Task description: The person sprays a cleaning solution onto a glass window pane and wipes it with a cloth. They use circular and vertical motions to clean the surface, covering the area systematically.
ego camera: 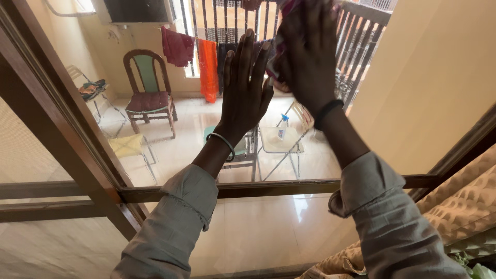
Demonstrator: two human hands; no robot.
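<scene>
My left hand (247, 88) lies flat on the window glass (413, 98), fingers straight and spread, holding nothing. My right hand (309, 57) presses a pinkish cloth (275, 57) against the same pane just beside it, fingers curled over the fabric. Through the glass, a tiled balcony floor (191, 124) holds 1 wooden chair (149, 88), a folding chair (279, 142) with a spray bottle (282, 129), and an orange towel (208, 70) on the railing.

Glossy glass pane (403, 103) (smooth), matt wooden frame (67, 129)
</scene>
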